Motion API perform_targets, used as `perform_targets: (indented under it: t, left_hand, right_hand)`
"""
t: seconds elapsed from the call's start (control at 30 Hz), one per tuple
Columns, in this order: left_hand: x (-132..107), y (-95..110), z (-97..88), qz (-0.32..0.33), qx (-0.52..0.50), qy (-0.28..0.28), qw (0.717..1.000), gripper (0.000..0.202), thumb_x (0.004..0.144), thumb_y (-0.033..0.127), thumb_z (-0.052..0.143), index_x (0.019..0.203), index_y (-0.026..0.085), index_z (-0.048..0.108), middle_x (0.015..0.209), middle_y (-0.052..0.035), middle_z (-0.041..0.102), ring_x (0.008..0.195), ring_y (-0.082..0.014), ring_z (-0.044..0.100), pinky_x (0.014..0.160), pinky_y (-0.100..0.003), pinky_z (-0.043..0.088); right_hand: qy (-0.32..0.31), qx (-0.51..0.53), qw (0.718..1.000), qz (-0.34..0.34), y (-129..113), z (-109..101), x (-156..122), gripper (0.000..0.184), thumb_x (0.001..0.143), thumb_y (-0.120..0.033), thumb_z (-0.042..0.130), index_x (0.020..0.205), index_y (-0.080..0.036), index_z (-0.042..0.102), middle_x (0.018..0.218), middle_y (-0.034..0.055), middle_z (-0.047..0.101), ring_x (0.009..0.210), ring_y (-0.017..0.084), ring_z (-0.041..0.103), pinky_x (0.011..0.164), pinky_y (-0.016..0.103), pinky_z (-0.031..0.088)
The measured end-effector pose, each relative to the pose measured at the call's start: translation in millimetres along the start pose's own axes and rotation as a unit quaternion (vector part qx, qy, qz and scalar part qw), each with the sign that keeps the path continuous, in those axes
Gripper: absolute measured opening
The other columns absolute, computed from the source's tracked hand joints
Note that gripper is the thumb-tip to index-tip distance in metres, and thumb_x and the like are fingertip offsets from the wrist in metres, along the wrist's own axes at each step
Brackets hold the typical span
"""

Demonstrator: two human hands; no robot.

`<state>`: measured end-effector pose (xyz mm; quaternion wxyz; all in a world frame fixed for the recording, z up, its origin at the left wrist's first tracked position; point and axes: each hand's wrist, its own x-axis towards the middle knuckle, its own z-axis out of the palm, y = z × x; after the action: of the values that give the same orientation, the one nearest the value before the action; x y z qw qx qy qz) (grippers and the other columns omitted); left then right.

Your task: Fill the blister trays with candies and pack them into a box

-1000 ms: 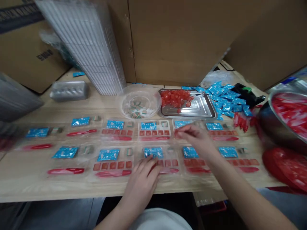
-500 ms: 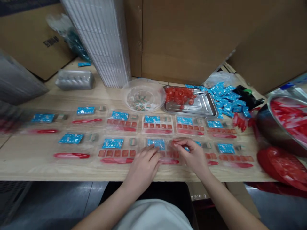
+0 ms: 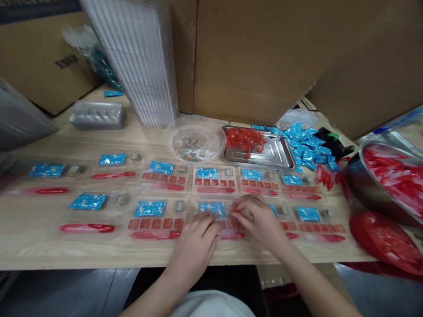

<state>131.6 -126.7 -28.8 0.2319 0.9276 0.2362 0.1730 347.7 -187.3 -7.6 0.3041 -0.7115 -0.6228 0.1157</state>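
Note:
My left hand [image 3: 194,237] lies over the left part of a clear plastic tray in the near row, fingers stretched out and touching it. That tray has a blue printed packet [image 3: 212,208] and a red plastic pen-shaped piece [image 3: 231,235] in it. Above its right side, my right hand [image 3: 259,222] pinches a small red cube [image 3: 235,207], mostly covered by the fingers. Neighbouring trays hold blue packets [image 3: 150,208], rows of red cubes [image 3: 155,223] and small striped blocks [image 3: 179,206]. Two trays at left [image 3: 87,201] have no red cubes in them.
Behind the trays stand a clear round bowl [image 3: 168,143] of striped blocks and a metal tray [image 3: 280,152] with red cubes. Blue packets [image 3: 306,141] pile up beside it. A metal bowl [image 3: 357,176] of red pieces is at right, stacked clear trays [image 3: 139,66] at back left.
The view has shifted slightly, so the table sits lower in the picture. Both hands stay over the same tray; my right fingertips have come a little closer to it.

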Motion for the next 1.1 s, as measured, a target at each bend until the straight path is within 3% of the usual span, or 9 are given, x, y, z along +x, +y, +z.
perform_targets:
  t: [0.13,0.23,0.33,0.43,0.5,0.6,0.7,0.9,1.1]
  left_hand:
    - [0.2,0.3,0.3,0.000,0.001,0.006,1.000,0.025,0.089,0.019,0.050,0.112,0.021,0.057,0.122,-0.0053,0.060,0.120,-0.0255,0.050,0.097,-0.047,0.046]
    - [1.4,1.9,-1.4,-0.008,0.005,0.000,1.000,0.026,0.089,0.018,0.049,0.113,0.021,0.057,0.122,-0.0057,0.060,0.120,-0.0257,0.050,0.096,-0.047,0.047]
    - [2.2,3.3,-3.3,-0.017,-0.006,-0.009,1.000,0.026,0.088,0.017,0.050,0.113,0.021,0.057,0.123,-0.0053,0.060,0.122,-0.0245,0.048,0.098,-0.045,0.046]
    - [2.3,3.4,-4.0,-0.019,-0.025,-0.011,0.999,0.028,0.089,0.017,0.049,0.115,0.021,0.057,0.122,-0.0056,0.060,0.123,-0.0236,0.048,0.099,-0.043,0.045]
    - [1.9,2.5,-3.7,-0.020,-0.030,-0.006,0.999,0.029,0.089,0.018,0.049,0.117,0.021,0.056,0.123,-0.0057,0.059,0.123,-0.0237,0.047,0.101,-0.044,0.044]
    - [0.9,0.7,-2.7,-0.021,-0.030,-0.010,0.999,0.030,0.090,0.020,0.047,0.119,0.021,0.055,0.125,-0.0054,0.058,0.123,-0.0245,0.047,0.101,-0.046,0.043]
    - [0.7,-0.9,-1.9,-0.014,-0.031,-0.021,0.999,0.030,0.091,0.021,0.046,0.120,0.021,0.054,0.125,-0.0050,0.058,0.122,-0.0247,0.047,0.101,-0.046,0.043]
    - [1.2,0.2,-1.2,-0.018,-0.031,-0.012,0.999,0.028,0.091,0.020,0.046,0.117,0.021,0.056,0.124,-0.0053,0.058,0.120,-0.0251,0.048,0.100,-0.046,0.043]
    - [-0.4,0.4,-0.6,-0.015,-0.030,-0.012,0.999,0.031,0.089,0.017,0.048,0.119,0.021,0.055,0.123,-0.0056,0.059,0.120,-0.0251,0.048,0.100,-0.047,0.043]
  right_hand:
    - [0.092,-0.103,0.985,0.101,45.2,-23.4,71.7,0.014,0.084,-0.023,0.052,0.091,-0.018,0.064,0.091,0.0084,0.065,0.076,0.020,0.061,0.068,0.033,0.048]
    - [0.046,-0.155,0.982,0.102,77.3,-30.1,128.6,0.016,0.076,-0.012,0.057,0.088,-0.018,0.065,0.098,0.0107,0.066,0.092,0.025,0.060,0.081,0.037,0.045]
    - [0.019,-0.143,0.984,0.103,80.9,-27.8,147.8,0.011,0.073,-0.008,0.058,0.074,-0.017,0.065,0.087,0.0107,0.068,0.087,0.026,0.062,0.078,0.037,0.046]
    - [0.021,-0.065,0.991,0.117,54.2,-20.6,115.4,0.008,0.081,-0.021,0.057,0.079,-0.017,0.063,0.082,0.0076,0.070,0.075,0.022,0.064,0.068,0.034,0.049]
    - [0.026,0.084,0.988,0.125,27.6,-11.9,76.6,0.015,0.084,-0.033,0.057,0.082,-0.019,0.062,0.083,0.0054,0.070,0.072,0.020,0.066,0.065,0.033,0.051]
    - [-0.009,0.149,0.987,0.067,-8.0,6.2,26.3,0.008,0.082,-0.029,0.060,0.080,-0.022,0.063,0.089,0.0045,0.070,0.086,0.021,0.065,0.078,0.038,0.051]
    - [-0.006,0.097,0.995,0.010,-22.1,18.0,7.6,0.005,0.083,-0.022,0.060,0.080,-0.024,0.063,0.089,0.0033,0.070,0.094,0.022,0.062,0.084,0.041,0.049]
    - [-0.037,0.001,0.998,-0.042,-14.2,13.0,11.3,0.006,0.081,-0.019,0.063,0.078,-0.023,0.060,0.088,0.0024,0.069,0.092,0.021,0.060,0.082,0.039,0.049]
    - [-0.100,-0.167,0.976,-0.097,-33.2,12.9,14.2,0.008,0.077,-0.012,0.063,0.074,-0.018,0.060,0.080,0.0079,0.066,0.085,0.026,0.059,0.079,0.042,0.047]
